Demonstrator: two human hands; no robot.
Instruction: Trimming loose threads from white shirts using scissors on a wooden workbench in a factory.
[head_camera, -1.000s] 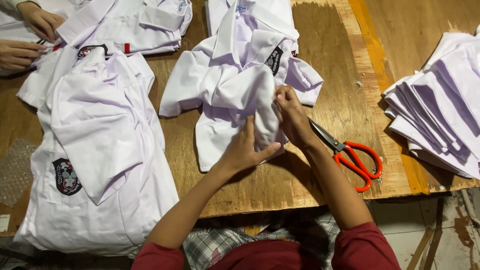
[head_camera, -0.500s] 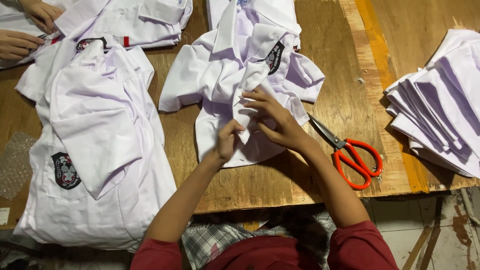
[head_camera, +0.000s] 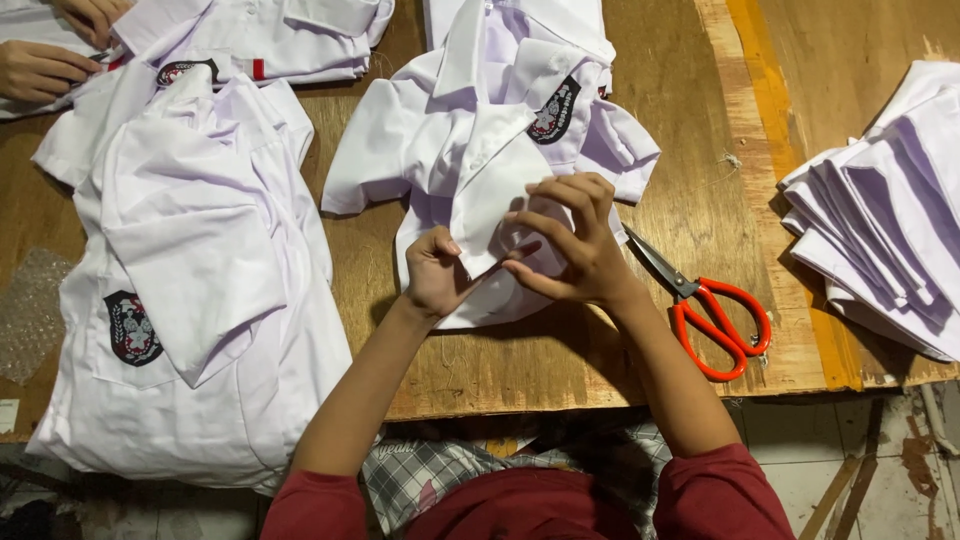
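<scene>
A white shirt (head_camera: 480, 170) lies crumpled on the wooden worktop (head_camera: 690, 120) near the middle of its near edge, collar end toward the far edge and hem toward the person, so its long axis runs away from the body. Both hands meet on its lower half. The left hand (head_camera: 435, 275) is closed in a pinch on a folded flap of the cloth, thumb up against the fabric edge; the right hand (head_camera: 570, 245) sits just beside it, fingers curled and half spread, fingertips pressing and gripping the same fold. Neither hand is nearer than the other; the cloth is directly under and between them. A dark badge (head_camera: 553, 110) shows on the shirt's chest, beyond the right hand toward the far edge. Red-handled scissors (head_camera: 715, 310) lie on the worktop just right of the right wrist, blades pointing toward the shirt, not touched. At the right edge sits a stack of folded white cloth pieces (head_camera: 880, 210), well apart from the hands. Toward the left edge a pile of white shirts (head_camera: 190, 300) hangs over the near edge. At the far left corner another person's hands (head_camera: 50, 60) work on further shirts. No containers are in view.
</scene>
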